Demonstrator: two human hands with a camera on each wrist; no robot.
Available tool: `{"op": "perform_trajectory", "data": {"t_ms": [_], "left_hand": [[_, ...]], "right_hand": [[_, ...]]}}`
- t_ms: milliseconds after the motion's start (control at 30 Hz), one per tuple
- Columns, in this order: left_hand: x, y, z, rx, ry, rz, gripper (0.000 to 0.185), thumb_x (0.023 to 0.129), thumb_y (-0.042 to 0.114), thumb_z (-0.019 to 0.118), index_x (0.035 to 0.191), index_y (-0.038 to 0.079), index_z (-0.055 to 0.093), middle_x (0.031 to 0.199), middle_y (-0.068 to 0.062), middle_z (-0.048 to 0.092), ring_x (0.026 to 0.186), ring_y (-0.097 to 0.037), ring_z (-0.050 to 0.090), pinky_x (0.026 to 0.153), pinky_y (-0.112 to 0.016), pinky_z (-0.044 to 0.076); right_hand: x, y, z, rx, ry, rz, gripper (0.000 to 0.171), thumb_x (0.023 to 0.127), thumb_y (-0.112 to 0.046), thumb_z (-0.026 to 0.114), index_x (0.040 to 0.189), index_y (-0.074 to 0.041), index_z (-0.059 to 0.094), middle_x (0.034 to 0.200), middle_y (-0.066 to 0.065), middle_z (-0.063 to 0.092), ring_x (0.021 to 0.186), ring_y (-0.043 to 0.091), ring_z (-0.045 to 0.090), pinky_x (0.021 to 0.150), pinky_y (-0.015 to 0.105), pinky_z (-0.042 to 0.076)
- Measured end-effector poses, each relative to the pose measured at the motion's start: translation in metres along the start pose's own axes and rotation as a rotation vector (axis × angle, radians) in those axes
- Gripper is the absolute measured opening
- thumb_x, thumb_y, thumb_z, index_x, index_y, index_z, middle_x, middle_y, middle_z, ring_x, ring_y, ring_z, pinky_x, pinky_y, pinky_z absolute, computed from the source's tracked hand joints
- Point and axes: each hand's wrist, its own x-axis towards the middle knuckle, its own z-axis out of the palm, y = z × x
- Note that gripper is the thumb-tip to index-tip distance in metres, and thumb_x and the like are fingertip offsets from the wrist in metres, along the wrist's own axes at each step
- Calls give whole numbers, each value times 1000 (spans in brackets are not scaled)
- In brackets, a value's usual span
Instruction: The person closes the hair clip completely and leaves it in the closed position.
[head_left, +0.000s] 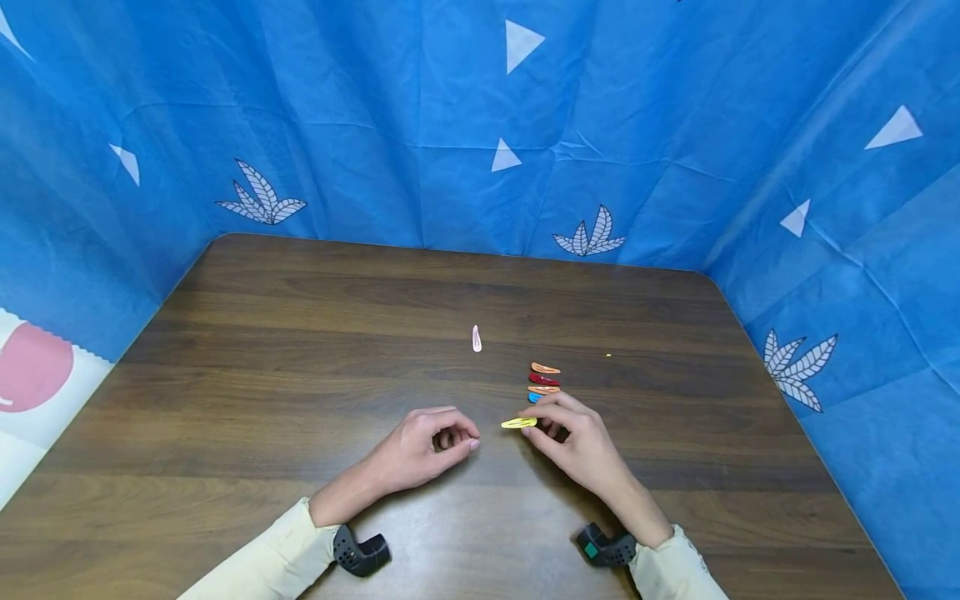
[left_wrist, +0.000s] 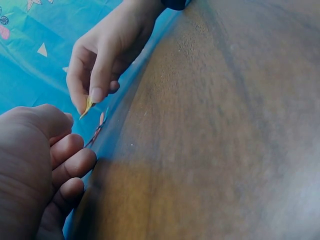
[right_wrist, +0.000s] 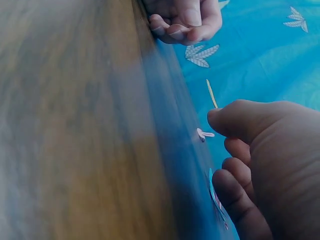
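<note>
Yellow is what we are watching: the right hand is pinching a yellow hair clip between thumb and fingertips, just above the bench. Four clips are already lying in a neat row just beyond that hand, orange, red, orange and blue, so we are judging the lining-up mostly done. One pink clip is sitting apart, farther back. The left hand is resting on the wood, fingers loosely curled, holding nothing.
</note>
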Motion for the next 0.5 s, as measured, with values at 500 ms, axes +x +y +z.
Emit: {"op": "perform_trajectory", "data": {"t_ms": [500], "left_hand": [[-1,-1,0,8,5,20,4,96,10,73,97,13,74,82,12,66,70,3,54,61,-19,51]], "right_hand": [[-3,5,-8,-146,4,113,23,84,-8,86,104,-18,80,96,-8,68,69,4,54,59,20,50]]}}
